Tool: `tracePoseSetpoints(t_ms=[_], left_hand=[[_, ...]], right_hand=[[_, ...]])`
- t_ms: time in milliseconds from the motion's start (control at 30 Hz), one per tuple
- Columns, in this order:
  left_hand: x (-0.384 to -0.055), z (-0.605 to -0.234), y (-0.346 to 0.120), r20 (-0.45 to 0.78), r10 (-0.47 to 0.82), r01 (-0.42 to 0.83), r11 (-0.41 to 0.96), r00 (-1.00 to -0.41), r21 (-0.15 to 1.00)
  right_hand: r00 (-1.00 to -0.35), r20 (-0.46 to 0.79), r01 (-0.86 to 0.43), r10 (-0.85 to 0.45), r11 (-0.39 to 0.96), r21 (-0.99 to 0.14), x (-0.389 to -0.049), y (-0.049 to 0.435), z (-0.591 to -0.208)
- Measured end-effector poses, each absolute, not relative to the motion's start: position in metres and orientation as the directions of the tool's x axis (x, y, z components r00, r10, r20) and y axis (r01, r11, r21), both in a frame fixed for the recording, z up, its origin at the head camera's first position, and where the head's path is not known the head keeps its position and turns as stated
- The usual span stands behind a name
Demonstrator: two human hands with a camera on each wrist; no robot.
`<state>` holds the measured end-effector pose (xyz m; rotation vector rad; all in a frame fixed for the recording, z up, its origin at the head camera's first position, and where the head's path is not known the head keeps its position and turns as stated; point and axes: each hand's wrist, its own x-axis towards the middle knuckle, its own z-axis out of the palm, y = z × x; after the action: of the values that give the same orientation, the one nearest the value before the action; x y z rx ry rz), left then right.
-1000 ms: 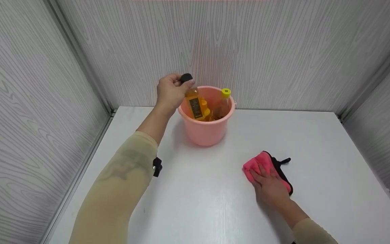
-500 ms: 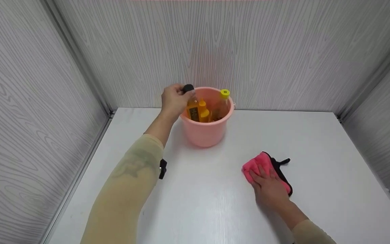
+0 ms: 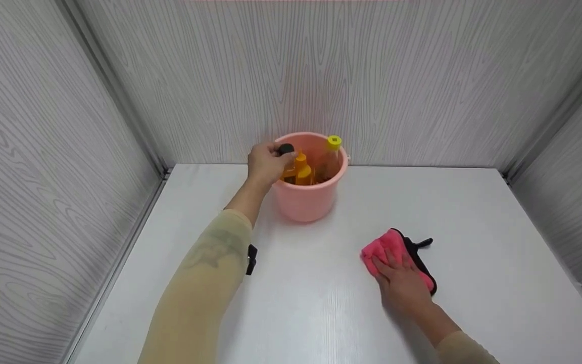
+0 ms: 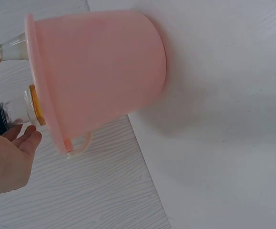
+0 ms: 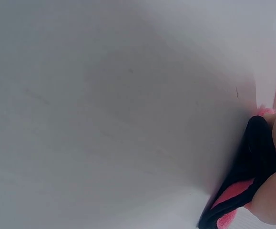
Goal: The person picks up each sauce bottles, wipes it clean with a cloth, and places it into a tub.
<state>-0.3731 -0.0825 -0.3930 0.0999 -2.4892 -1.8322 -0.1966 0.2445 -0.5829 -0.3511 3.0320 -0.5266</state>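
My left hand [image 3: 265,164] pinches the black cap of a bottle [image 4: 18,109] of amber liquid at the left rim of a pink bucket [image 3: 305,202]. Most of that bottle is down inside the bucket; its neck shows above the rim in the left wrist view. Beside it in the bucket stand a yellow squeeze bottle [image 3: 303,172] and a clear bottle with a yellow cap [image 3: 334,142]. To the right, my right hand [image 3: 404,288] lies with fingers spread on a folded pink cloth [image 3: 387,247] with a black edge and loop, flat on the table.
The white table [image 3: 301,293] meets a grey wood-grain wall [image 3: 397,91] right behind the bucket. Similar panels rise at the left [image 3: 43,151] and right sides. A pale handle [image 4: 83,145] hangs at the bucket's side.
My left hand has come down and slightly right, lowering the black-capped bottle deeper into the bucket. My right hand and the cloth stay where they were.
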Motion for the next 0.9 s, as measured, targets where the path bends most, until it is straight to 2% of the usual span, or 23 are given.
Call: tracePoseSetpoints(t_ms=[167,500,900], left_hand=[[-0.377,-0.400,-0.083,0.009,-0.092,-0.025,0.357,-0.996,0.934],[-0.378,-0.413,-0.084,-0.061,-0.101,-0.099,0.436,-0.993,0.894],[-0.379,-0.418,-0.081,-0.008,-0.092,-0.060,0.578,-0.996,0.814]], right_hand=[[-0.973,0.031,-0.227,-0.230,0.913,-0.339,-0.196,0.244,-0.584],[-0.971,0.006,-0.228,-0.238,0.920,-0.319,-0.197,0.242,-0.587],[-0.973,0.015,-0.222,-0.230,0.918,-0.329,-0.195,0.241,-0.584]])
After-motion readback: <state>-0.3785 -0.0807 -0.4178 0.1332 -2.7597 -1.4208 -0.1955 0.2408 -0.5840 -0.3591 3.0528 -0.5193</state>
